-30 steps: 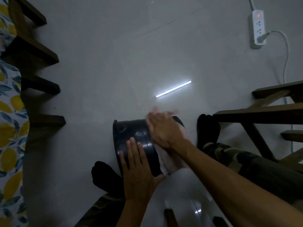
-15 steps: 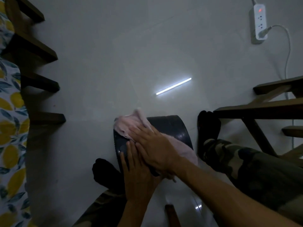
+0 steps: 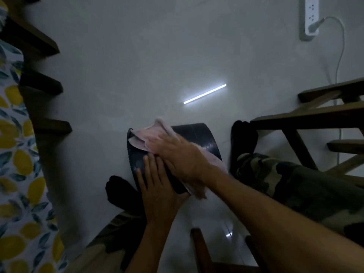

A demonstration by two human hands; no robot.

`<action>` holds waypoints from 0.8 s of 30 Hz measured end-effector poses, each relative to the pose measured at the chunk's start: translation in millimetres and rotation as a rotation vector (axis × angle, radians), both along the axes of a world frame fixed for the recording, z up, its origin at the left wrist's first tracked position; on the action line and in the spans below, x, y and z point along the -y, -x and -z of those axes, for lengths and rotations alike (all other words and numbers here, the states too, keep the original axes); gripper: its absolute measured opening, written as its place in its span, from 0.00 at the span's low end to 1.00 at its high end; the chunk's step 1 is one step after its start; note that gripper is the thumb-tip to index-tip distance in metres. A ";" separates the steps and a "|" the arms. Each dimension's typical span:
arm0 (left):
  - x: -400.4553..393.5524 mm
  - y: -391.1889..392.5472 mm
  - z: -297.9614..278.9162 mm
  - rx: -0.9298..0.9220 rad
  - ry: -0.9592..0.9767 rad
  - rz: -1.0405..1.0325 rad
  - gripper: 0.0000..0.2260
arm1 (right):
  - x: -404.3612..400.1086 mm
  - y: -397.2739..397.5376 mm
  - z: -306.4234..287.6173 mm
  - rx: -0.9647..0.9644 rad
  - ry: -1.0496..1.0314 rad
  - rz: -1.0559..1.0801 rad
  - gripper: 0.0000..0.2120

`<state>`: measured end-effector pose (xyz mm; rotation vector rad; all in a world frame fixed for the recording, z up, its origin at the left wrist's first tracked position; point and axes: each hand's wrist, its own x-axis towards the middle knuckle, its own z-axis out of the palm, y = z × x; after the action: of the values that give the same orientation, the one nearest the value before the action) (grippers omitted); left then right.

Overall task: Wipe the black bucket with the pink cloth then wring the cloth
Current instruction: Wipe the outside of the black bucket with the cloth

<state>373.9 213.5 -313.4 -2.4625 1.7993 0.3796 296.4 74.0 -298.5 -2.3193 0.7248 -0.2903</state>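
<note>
The black bucket [image 3: 199, 134] lies on its side on the grey floor between my feet. A pink cloth [image 3: 145, 138] is draped over its upper side, reaching the rim at the left. My right hand [image 3: 177, 156] presses flat on the cloth with fingers spread, pointing left. My left hand [image 3: 157, 190] rests flat against the bucket's near side, just under the right hand, steadying it. Much of the bucket's side is hidden under both hands.
Dark wooden chair legs [image 3: 315, 119] stand to the right, wooden slats [image 3: 39, 83] and a lemon-print fabric [image 3: 17, 154] to the left. A white power strip [image 3: 311, 16] with a cable lies far right. My socked feet [image 3: 242, 138] flank the bucket.
My right hand swept the cloth from the bucket's right end leftward across its top to the rim. The left hand stayed in place on the bucket.
</note>
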 end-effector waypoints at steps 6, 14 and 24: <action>-4.4 18.4 -6.2 -0.013 0.014 -0.043 0.65 | 39.0 50.1 51.3 -0.485 -0.058 0.517 0.23; 70.1 -17.8 -0.4 0.134 0.085 -0.044 0.60 | 84.7 2.7 36.8 -0.258 0.084 0.460 0.19; 55.4 16.6 -33.6 -0.022 0.200 -0.110 0.43 | 47.0 34.0 40.5 -0.282 0.138 0.454 0.25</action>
<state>357.4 158.1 -279.8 -2.7096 1.7964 0.2446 262.4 26.9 -339.1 -2.3269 1.4159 -0.2195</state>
